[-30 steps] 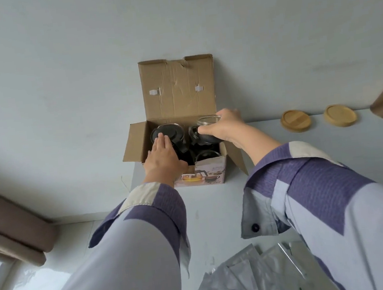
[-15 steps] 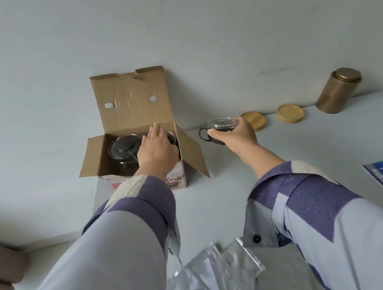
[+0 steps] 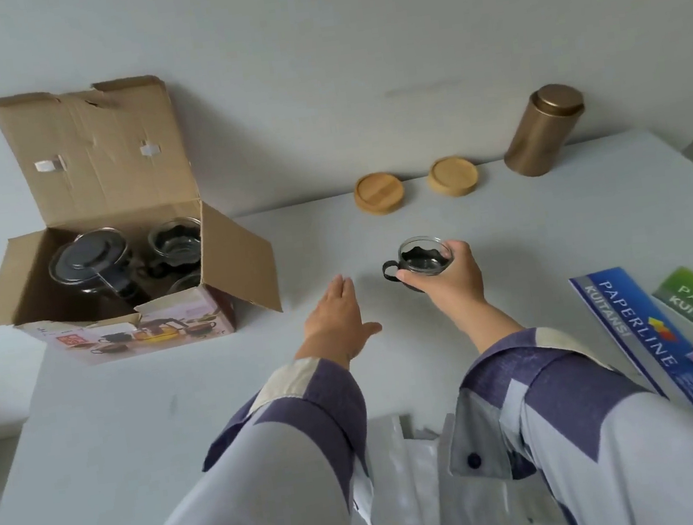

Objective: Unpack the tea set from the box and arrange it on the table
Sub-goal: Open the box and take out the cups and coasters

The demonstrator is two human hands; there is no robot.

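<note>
The right hand (image 3: 447, 282) gripped a round glass cup (image 3: 420, 258) mid-frame, fingers curled around it. The left hand (image 3: 336, 316) lay flat and empty. The torn cardboard box (image 3: 116, 247) sat upper left on the smooth worktop (image 3: 180, 413).

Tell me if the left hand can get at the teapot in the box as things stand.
Probably yes. The left hand is empty and open, the box has its flaps folded back, and the teapot sits uncovered at the top. Only bare table lies between hand and box.
</note>
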